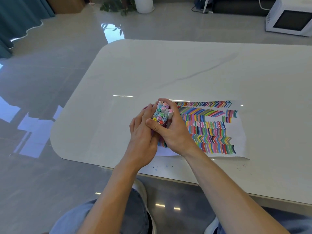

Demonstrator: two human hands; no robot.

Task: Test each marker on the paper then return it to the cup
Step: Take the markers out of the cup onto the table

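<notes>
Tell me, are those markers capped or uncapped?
Capped: each of the markers bunched in the right hand shows a coloured cap end facing the camera; no bare tip is visible.

Glossy table [152, 73] — matt paper [239, 132]

Markers [161, 114]: cap numbers illegible.

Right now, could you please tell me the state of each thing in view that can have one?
markers: capped, bunched upright
left hand: fingers straight, pressed against the bunch's side
right hand: curled round the markers
cup: hidden by the hands, cannot tell
paper: flat on the table, mostly filled with coloured strokes
microwave: door closed
</notes>
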